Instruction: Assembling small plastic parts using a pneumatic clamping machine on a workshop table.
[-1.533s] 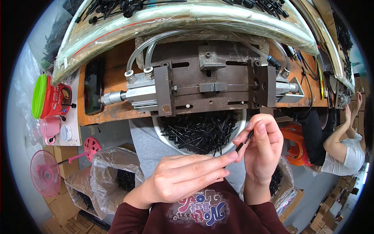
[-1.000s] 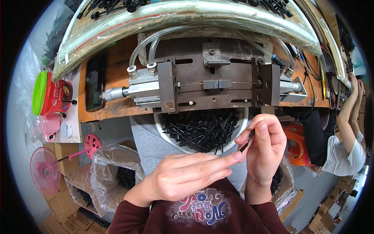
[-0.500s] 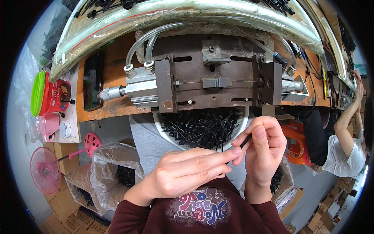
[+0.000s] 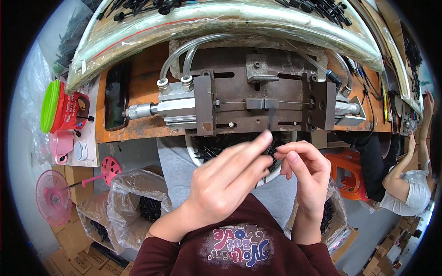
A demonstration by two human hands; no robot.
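Observation:
My left hand (image 4: 218,181) is raised over my lap, its fingers reaching toward the machine. A thin dark rod (image 4: 271,120), smeared by motion, sticks up from its fingertips in front of the clamping fixture (image 4: 258,119). To its right, my right hand (image 4: 305,177) is closed in a pinch, thumb against the fingers. A small black bit (image 4: 276,149) shows at its fingertips; I cannot make out what it is. Two small grey blocks (image 4: 261,104) sit on a thin wire at the fixture's middle. Under my hands, a white tub (image 4: 195,158) of thin black parts is partly covered.
Metal cylinders (image 4: 177,110) with clear hoses flank the fixture on the wooden bench (image 4: 138,85). A plastic-wrapped shelf edge (image 4: 221,23) runs above it. At left stand a red bucket (image 4: 69,110) and a pink fan (image 4: 54,197). Another person (image 4: 407,188) works at far right beside an orange stool (image 4: 347,168).
My hands have parted. The left has risen toward the fixture with the thin rod, which earlier lay between both hands; the right has shifted slightly down. The view has tilted a little.

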